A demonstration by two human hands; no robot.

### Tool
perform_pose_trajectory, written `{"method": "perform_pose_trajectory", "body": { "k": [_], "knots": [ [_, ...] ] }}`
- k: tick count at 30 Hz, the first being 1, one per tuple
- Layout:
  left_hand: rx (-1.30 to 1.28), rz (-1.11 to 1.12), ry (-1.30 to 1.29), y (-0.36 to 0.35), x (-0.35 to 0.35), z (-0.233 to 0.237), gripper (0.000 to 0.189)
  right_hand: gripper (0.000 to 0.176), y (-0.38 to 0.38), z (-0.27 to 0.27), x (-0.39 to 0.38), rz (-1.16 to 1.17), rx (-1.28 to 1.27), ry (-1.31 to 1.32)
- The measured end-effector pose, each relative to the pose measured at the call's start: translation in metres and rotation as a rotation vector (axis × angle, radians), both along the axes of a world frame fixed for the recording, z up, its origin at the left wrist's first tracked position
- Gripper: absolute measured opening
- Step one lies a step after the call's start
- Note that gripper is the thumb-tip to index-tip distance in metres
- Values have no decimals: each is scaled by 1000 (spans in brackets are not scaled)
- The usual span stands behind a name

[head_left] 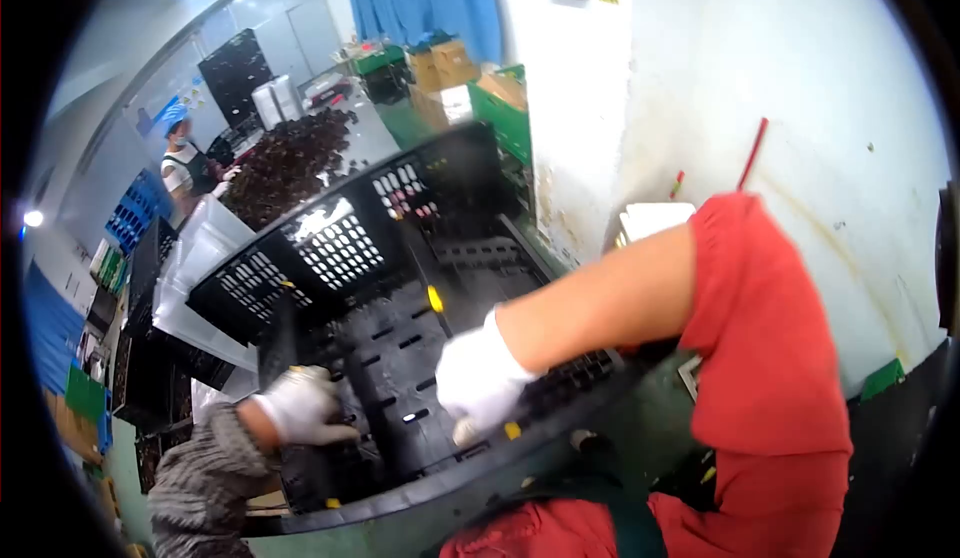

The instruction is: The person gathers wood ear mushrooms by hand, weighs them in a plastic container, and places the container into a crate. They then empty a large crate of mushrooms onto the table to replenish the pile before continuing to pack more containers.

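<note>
A black plastic crate (pixel 400 413) with slotted panels and yellow latches lies in front of me, its far perforated wall (pixel 340 250) standing upright. My left hand (pixel 300 408), in a white glove with a grey patterned sleeve above it, is closed at the crate's left side panel, the thumb reaching inward. At the right side, my right hand (pixel 480 378), also white-gloved, has its fingers curled round the edge of a panel, below a yellow latch (pixel 435 299). Motion blurs both hands and the side panels, and some fingertips are hidden.
Dark red leafy vegetables (pixel 290 163) are heaped on a long table beyond the crate, with a co-worker (pixel 186 166) beside it. Clear plastic sheets (pixel 205 278) hang at left. Cardboard boxes (pixel 440 66) and a green crate (pixel 500 123) stand behind. A white wall (pixel 790 158) bounds the right.
</note>
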State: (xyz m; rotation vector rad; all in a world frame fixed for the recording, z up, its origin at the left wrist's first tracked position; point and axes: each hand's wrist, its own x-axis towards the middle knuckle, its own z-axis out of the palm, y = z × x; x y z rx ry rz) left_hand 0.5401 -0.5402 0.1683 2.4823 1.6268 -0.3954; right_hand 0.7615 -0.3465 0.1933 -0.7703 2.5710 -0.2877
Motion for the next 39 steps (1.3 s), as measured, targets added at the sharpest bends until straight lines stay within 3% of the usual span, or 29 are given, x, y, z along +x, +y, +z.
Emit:
{"method": "perform_pose_trajectory", "body": {
  "k": [2, 4, 5, 6, 7, 9, 10, 11, 12, 13, 14, 15, 16, 19, 21, 23, 24, 25, 27, 28, 30, 31, 32, 35, 39],
  "knots": [
    [-13, 280, 216, -23, -15, 34, 57, 49, 20, 49, 22, -263, 4, -23],
    [201, 567, 330, -86, -54, 54, 50, 50, 64, 74, 59, -669, 30, 61],
    [80, 611, 546, -138, -93, 60, 38, 46, 126, 48, 78, -629, -91, 142],
    [303, 745, 452, -161, -99, 53, 32, 46, 124, 30, 90, -552, -140, 476],
    [541, 883, 353, -167, -101, 46, 29, 49, 118, 38, 93, -537, 8, 553],
    [495, 825, 457, -171, -108, 45, 32, 32, 101, 76, 87, -833, -94, 189],
    [551, 825, 401, -175, -119, 53, 33, 37, 112, 82, 94, -823, -278, 353],
    [736, 660, 383, -180, -141, 64, 31, 41, 122, 87, 101, -775, -455, 521],
    [827, 810, 268, -167, -126, 88, 25, 45, 131, 92, 109, -699, -600, 680],
    [937, 919, 164, -157, -122, 108, 22, 45, 158, 94, 108, -652, -786, 671],
    [917, 993, 147, -162, -142, 133, 25, 46, 182, 95, 119, -637, -746, 813],
    [946, 1099, 99, -143, -131, 156, 26, 50, 230, 89, 105, -571, -855, 716],
    [1051, 1011, 136, -130, -131, 175, 35, 47, 244, 85, 146, -652, -700, 856],
    [992, 888, 650, -2, -25, 219, 35, 39, 326, 47, 260, -1006, -268, 1103],
    [936, 858, 788, 87, 30, 236, 37, 34, 390, 2, 315, -1227, -348, 902],
    [1002, 832, 603, 163, 50, 244, 36, 28, 442, -52, 355, -1507, -525, 537],
    [973, 807, 591, 206, 75, 245, 36, 24, 434, -53, 358, -1533, -257, 419],
    [944, 782, 577, 253, 105, 244, 36, 23, 442, -76, 367, -1544, -315, 330],
    [895, 922, 344, 326, 147, 236, 36, 22, 457, -124, 386, -1569, -418, 147],
    [624, 1103, 213, 364, 164, 256, 37, 21, 462, -150, 398, -1543, -658, 85],
    [575, 1108, 211, 406, 178, 256, 43, 25, 467, -186, 406, -1497, -659, -19],
    [783, 928, 354, 421, 176, 228, 47, 29, 474, -210, 411, -1475, -551, -98],
    [788, 883, 318, 436, 177, 219, 41, 33, 477, -223, 414, -1365, -472, -53],
    [811, 725, 208, 490, 173, 206, 24, 35, 478, -249, 419, -1438, -525, -145],
    [819, 859, 201, 556, 128, 188, 38, 32, 495, -283, 441, -1501, -454, -141]
  ]
}}
